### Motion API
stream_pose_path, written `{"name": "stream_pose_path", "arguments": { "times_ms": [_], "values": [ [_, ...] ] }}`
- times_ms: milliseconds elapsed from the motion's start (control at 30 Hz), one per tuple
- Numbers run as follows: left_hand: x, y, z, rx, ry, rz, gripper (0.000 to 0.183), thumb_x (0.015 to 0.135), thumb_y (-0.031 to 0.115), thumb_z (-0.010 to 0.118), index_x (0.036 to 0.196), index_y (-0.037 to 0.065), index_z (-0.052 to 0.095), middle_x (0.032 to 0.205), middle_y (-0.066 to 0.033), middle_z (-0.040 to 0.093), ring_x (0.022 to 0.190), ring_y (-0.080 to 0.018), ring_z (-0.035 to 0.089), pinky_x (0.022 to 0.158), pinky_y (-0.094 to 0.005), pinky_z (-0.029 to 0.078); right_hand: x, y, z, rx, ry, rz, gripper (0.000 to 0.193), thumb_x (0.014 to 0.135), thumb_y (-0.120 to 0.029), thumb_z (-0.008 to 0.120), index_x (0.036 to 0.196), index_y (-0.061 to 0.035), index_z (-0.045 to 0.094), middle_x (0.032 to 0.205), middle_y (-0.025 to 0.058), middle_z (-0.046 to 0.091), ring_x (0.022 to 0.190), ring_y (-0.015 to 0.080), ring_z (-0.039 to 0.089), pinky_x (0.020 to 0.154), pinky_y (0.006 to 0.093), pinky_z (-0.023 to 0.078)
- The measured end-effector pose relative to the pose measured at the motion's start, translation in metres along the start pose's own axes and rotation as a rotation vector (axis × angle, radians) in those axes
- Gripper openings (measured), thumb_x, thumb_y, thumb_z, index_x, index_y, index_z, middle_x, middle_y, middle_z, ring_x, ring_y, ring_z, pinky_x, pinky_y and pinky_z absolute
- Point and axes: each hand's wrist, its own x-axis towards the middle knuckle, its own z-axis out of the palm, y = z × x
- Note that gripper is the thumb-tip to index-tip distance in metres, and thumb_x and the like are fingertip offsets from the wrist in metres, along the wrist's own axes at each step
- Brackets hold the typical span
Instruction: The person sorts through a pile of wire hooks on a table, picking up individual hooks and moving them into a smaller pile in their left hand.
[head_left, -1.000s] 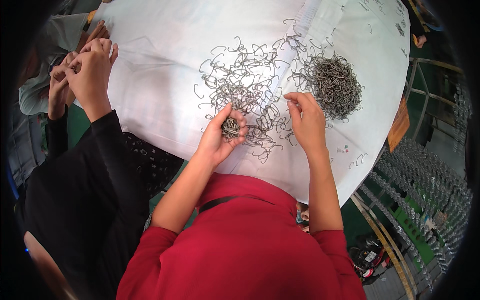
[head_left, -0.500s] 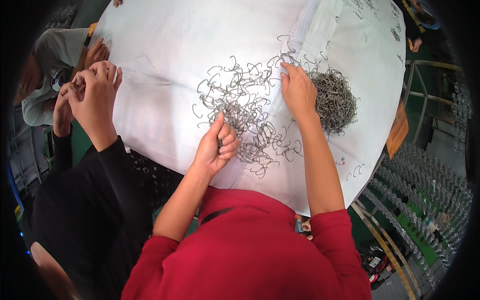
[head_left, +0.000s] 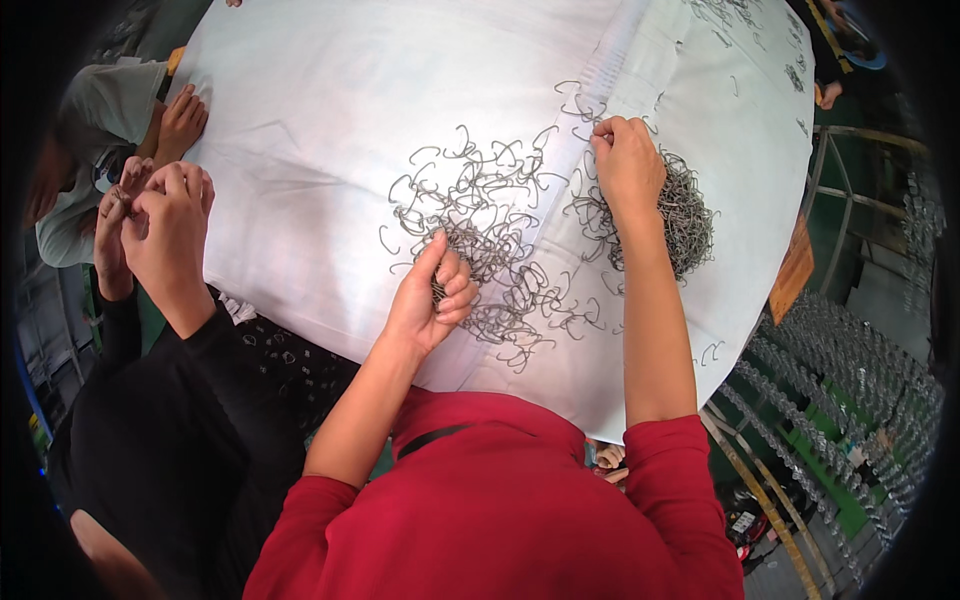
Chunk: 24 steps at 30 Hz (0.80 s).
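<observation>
My left hand [head_left: 437, 293] is closed in a fist around a bunch of bent wire hooks, their grey ends showing between thumb and fingers. It rests at the near edge of a loose spread of wire hooks [head_left: 480, 250] on the white-covered table [head_left: 330, 110]. Farther right, my right hand [head_left: 630, 170] has thumb and fingertips pinched together at a wire hook [head_left: 583, 132]; the fingers partly hide it. Under and beside that hand lies a dense heap of wire hooks [head_left: 688, 220], with looser hooks [head_left: 592, 215] along its left side.
To my left, another person's hands [head_left: 165, 225] are raised over the table edge. A third person's hand [head_left: 182, 122] rests farther back. More hooks [head_left: 725, 15] are scattered at the far right. Hanging rows of shiny metal pieces [head_left: 850, 380] stand beyond the table's right edge.
My right hand has moved right and its outstretched fingers have drawn into a pinch. Some hooks have shifted from the loose spread toward the dense heap. My left fist stays nearly in place.
</observation>
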Motion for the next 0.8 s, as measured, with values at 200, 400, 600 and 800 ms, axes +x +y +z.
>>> {"name": "stream_pose_path", "arguments": {
  "times_ms": [200,400,600,800],
  "values": [
    [0.005,-0.001,0.003,0.028,-0.017,-0.014,0.044,0.096,0.038,0.038,0.060,0.012,0.036,0.057,0.0001,0.037,0.045,-0.0082,0.034,0.030,-0.0169,0.026,-0.001,0.000,0.008,-0.059,-0.104,-0.093,0.015,0.080,-0.020,0.062,0.087,-0.0074,0.062,0.091,0.0095,0.058,0.078,0.0295,0.060,0.069,0.0407,0.047],
    [0.031,-0.005,0.009,0.102,0.091,0.002,0.035,0.093,0.039,0.044,0.081,0.007,0.052,0.075,-0.0059,0.054,0.064,-0.0167,0.055,0.048,-0.0226,0.047,-0.054,-0.026,-0.016,0.855,-0.572,-0.052,0.016,0.082,-0.016,0.055,0.087,-0.0025,0.063,0.078,0.0129,0.062,0.074,0.0253,0.060,0.068,0.0345,0.046],
    [0.043,-0.004,0.026,0.155,0.150,0.007,0.041,0.093,0.040,0.044,0.097,0.001,0.057,0.090,-0.0113,0.061,0.080,-0.0217,0.062,0.065,-0.0291,0.054,-0.048,-0.014,-0.019,0.431,-0.192,0.048,0.037,0.084,-0.021,0.057,0.117,-0.0044,0.054,0.084,0.0163,0.064,0.083,0.0319,0.061,0.072,0.0406,0.047],
    [0.040,-0.001,0.031,0.021,0.063,0.012,0.033,0.093,0.035,0.048,0.072,0.009,0.048,0.066,-0.0019,0.044,0.056,-0.0112,0.043,0.043,-0.0207,0.037,-0.044,-0.006,-0.009,0.055,-0.403,0.020,0.052,0.086,-0.026,0.053,0.134,-0.0127,0.039,0.085,0.0192,0.065,0.082,0.0348,0.063,0.076,0.0446,0.047]
  ]
}}
